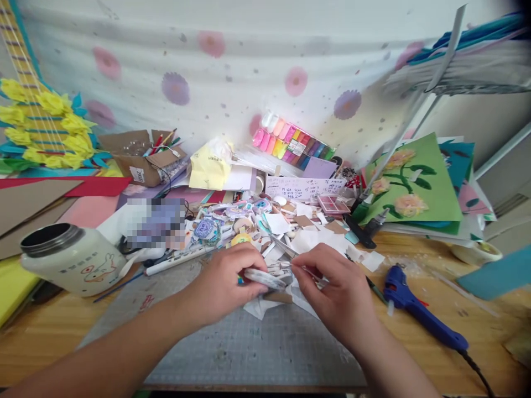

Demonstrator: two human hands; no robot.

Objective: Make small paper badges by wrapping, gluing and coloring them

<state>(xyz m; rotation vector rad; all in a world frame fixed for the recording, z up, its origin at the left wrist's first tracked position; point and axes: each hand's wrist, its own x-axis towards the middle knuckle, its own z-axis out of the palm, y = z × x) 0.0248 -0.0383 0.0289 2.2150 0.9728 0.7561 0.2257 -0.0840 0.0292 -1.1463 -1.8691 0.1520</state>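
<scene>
My left hand [232,279] is closed around the edge of a thin white tape roll [267,278], seen almost edge-on and slightly tilted. Just right of it, my right hand [332,282] is pinched, fingertips together close to the roll; what is between them is too small to make out. A slim grey metal blade-like tool [284,246] points up and left from near those fingertips, and whether the hand holds it cannot be told. Under both hands lie white paper scraps [255,308] and a piece of brown card [279,297] on the grey cutting mat [232,348].
A heap of cutouts and paper bits [249,221] spreads behind my hands. To the right lies a blue glue gun [423,309] with its cord. A wide-mouthed jar [74,262] leans at left. Behind stand a cardboard box [143,160] and a coloured clay set [294,143].
</scene>
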